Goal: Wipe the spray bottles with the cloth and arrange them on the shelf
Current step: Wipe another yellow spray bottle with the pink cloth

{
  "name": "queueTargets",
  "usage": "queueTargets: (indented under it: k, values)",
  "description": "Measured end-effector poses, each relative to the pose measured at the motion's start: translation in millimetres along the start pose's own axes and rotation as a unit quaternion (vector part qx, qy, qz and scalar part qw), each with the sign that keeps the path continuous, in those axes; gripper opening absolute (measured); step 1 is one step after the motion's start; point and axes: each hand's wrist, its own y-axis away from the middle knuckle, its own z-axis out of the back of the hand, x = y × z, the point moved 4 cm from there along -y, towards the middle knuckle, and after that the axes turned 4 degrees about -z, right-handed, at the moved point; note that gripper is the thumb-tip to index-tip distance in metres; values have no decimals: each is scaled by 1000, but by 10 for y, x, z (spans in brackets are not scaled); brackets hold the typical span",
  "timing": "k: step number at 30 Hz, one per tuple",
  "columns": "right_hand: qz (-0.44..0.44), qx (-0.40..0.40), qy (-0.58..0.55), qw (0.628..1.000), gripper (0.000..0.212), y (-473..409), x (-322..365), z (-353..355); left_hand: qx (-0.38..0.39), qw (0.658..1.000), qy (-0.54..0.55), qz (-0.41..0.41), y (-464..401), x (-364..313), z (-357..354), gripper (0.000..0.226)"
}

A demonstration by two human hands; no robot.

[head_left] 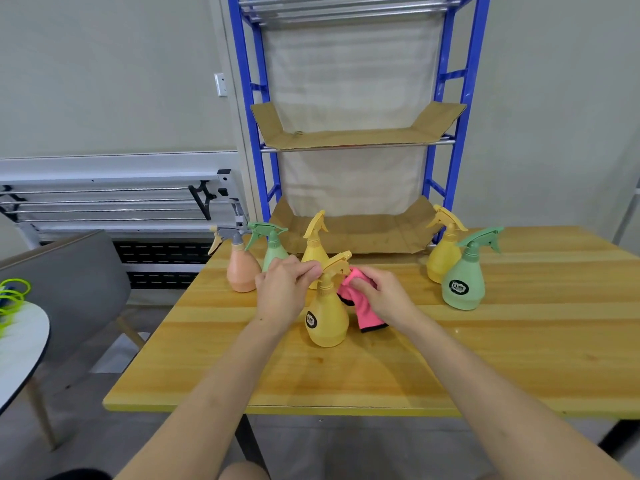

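At the counter's point(519, 358) middle stands a yellow bottle point(327, 317), upright, label facing left. The left hand point(284, 292) pinches its trigger head with curled fingers. The right hand point(384, 296) grips a pink cloth point(367, 313) pressed against the bottle's neck. Behind it stand a peach bottle point(240, 265), a green bottle point(273, 251) and another yellow one point(315, 244), close together. To the right, a second yellow bottle point(443, 254) and a green bottle with a label point(464, 285) stand just beside each other. Beyond the counter rises a blue shelf point(464, 98) lined with cardboard point(356, 136).
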Motion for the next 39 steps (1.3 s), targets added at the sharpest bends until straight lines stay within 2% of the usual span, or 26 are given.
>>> queueTargets:
  k: [4, 7, 10, 13, 19, 24, 32, 39]
  values:
    - [-67, -12, 25, 997, 12, 72, -148, 15, -1, 1000, 22, 19, 4, 31, -2, 22]
    - [-106, -98, -31, 989, 7, 240, -239, 27, -6, 997, 72, 42, 9, 43, -22, 19]
    - [-63, -169, -73, 981, 7, 330, -96, -28, -4, 993, 105, 55, 15, 30, -65, 15]
    - [-19, -199, -38, 979, 11, 318, 122, -135, -5, 991, 121, 60, 33, -5, -71, 13]
    - [-7, -194, -29, 981, 22, 284, 294, -328, 3, 994, 95, 54, 34, -6, -81, 16]
    - [-35, -185, -13, 982, 29, 233, 265, -341, 5, 999, 18, 37, 30, -29, -107, 32]
    - [-66, -162, -37, 984, 10, 212, 222, -325, 13, 999, 1, 34, 36, -32, -81, 32]
    - [-86, -144, -38, 985, 11, 232, 222, -302, 10, 999, -9, 32, 54, -71, -72, 40]
